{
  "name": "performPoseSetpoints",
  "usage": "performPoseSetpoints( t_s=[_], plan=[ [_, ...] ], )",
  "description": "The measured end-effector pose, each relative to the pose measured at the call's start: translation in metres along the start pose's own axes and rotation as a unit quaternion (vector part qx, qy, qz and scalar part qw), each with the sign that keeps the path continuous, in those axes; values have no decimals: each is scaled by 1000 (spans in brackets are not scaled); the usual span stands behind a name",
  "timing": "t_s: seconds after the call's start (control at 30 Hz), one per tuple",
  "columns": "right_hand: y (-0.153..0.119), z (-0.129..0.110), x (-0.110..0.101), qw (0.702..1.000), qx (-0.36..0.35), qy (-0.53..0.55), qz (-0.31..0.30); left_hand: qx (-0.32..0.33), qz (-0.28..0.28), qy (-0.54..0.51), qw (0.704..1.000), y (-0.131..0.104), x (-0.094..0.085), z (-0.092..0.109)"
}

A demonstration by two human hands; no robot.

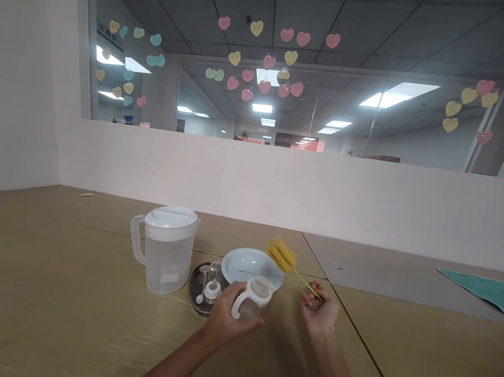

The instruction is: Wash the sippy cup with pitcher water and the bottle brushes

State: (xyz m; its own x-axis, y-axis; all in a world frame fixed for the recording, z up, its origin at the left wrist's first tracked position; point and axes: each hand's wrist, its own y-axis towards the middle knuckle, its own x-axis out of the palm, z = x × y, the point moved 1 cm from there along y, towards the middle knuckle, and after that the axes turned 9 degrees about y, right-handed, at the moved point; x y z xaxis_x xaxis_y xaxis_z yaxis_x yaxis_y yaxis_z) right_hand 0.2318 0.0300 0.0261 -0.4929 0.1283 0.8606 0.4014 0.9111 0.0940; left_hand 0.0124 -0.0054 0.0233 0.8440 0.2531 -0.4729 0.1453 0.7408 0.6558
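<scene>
My left hand (225, 319) is closed round a clear bottle (255, 299) with a white rim and white handle, its round opening tilted up. Between the fingers of my right hand (320, 307) is the thin green handle of a brush with a yellow sponge head (282, 254). The sponge is up and to the right of the bottle, apart from it. Behind the bottle sits a white bowl (240, 264). A dark round tray (193, 289) left of my left hand bears a white bottle nipple with its collar (212, 290), a clear cap and a small white-ended stick.
A clear lidded pitcher (167, 258) stands left of the tray. At the far right a green cloth (502, 297) lies on the wooden table (50, 284). A low wall with a window (253, 179) runs behind the table.
</scene>
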Motion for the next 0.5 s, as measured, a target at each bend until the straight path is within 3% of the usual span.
performPoseSetpoints(
  t_s=[0.07, 0.17, 0.33, 0.5],
  plan=[
    [-4, -3, 4, 998, 23, 49, -11, 21, 89, 65, 994, 5, -12, -6],
    [-7, -2, 11, 998, 34, 42, -43, 12, 169, 133, 976, 11, -25, -16],
    [-9, 5, 15, 999, 27, -18, -34, 12, 203, 182, 962, 18, -32, -25],
    [-11, 1, 17, 997, -19, -80, -11, 25, 188, 167, 968, 19, -34, -26]
  ],
)
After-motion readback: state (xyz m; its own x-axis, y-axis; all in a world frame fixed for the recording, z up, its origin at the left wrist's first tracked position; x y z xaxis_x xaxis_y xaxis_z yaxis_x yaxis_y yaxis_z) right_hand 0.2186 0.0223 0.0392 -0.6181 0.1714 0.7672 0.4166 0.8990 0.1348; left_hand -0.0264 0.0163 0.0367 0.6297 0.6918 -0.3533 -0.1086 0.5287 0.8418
